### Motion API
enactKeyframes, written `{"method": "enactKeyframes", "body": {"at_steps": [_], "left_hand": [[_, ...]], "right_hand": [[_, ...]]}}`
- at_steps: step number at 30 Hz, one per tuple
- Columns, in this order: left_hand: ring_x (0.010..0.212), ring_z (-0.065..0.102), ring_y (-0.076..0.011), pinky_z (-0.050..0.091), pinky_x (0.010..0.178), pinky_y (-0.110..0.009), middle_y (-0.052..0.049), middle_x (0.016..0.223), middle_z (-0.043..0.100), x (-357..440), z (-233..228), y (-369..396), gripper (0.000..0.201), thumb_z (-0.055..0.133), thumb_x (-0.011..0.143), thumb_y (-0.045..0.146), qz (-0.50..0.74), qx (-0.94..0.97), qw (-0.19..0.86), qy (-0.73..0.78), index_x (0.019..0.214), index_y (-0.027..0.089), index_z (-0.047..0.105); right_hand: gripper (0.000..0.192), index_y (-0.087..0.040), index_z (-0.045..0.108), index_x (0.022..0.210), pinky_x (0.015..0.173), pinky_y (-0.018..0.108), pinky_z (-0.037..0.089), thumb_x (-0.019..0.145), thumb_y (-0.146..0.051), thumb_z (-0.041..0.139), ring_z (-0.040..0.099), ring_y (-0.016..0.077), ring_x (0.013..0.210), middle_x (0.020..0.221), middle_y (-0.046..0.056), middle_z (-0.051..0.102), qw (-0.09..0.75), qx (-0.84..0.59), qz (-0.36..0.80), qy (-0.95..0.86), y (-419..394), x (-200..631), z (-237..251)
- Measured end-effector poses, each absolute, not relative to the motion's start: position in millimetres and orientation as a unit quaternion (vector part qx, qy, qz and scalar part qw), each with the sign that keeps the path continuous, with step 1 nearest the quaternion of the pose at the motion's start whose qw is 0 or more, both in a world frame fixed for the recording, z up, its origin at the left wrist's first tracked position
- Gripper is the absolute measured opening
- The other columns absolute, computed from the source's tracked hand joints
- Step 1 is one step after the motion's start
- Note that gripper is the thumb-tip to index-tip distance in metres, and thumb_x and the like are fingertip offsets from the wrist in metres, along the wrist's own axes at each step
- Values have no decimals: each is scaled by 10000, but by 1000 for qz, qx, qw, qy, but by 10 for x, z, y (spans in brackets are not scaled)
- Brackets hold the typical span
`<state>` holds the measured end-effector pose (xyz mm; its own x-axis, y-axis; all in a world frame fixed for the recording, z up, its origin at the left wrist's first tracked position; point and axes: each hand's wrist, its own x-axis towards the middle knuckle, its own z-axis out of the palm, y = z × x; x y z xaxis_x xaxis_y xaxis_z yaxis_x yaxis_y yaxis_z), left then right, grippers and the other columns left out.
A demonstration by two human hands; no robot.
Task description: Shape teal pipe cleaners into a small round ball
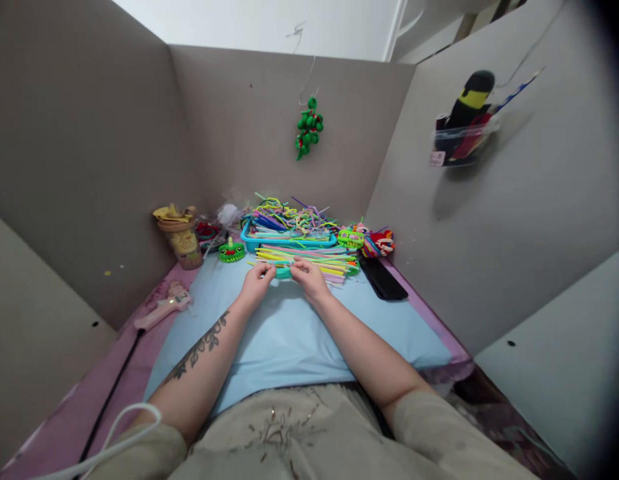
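Between my two hands is a small teal piece of craft work (283, 270), seemingly made of pipe cleaners. My left hand (259, 277) pinches its left side with thumb and fingers. From the right, my right hand (309, 275) grips the other side, fingertips closed on it. Its exact shape is partly hidden by my fingers. Just beyond my hands lies a spread of straight pipe cleaners (309, 256) in yellow, green and pink. A blue tray (289, 244) heaped with more coloured pipe cleaners stands behind them.
A pink glue gun (164, 311) lies at left, its cord trailing toward me. A cup (182, 239) stands behind it, near a green figure (231, 250). At right are a black phone-like slab (383, 279) and a green-pink figure (350, 238). Grey partitions (284, 93) enclose the table.
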<state>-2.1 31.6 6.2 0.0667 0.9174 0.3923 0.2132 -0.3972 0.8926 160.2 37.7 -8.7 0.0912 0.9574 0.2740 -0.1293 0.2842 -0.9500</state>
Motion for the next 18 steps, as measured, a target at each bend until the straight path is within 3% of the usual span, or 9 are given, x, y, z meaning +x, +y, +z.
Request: {"method": "enactKeyframes", "body": {"at_steps": [4,9,18], "left_hand": [[618,403,-118,342,581,-226,17,605,444,-44,105,292,269,544,732,399,514,655,348,430,609,164,502],[617,405,-119,348,583,-229,12,609,460,-68,120,293,289,554,725,414,498,674,361,409,595,158,515],[618,401,-123,337,590,-235,9,607,459,-91,113,331,312,575,696,443,494,671,360,420,574,162,518]], "right_hand": [[299,-221,630,872,853,359,423,645,-408,680,551,222,1018,1103,57,590,612,-386,447,-526,360,1690,-14],[260,-189,646,689,973,377,327,646,-439,700,493,250,1141,1192,87,558,505,-379,436,-641,321,1800,67],[235,-203,584,709,923,361,372,753,-434,581,472,206,1099,1128,67,512,487,-380,361,-699,314,1744,0]]}}
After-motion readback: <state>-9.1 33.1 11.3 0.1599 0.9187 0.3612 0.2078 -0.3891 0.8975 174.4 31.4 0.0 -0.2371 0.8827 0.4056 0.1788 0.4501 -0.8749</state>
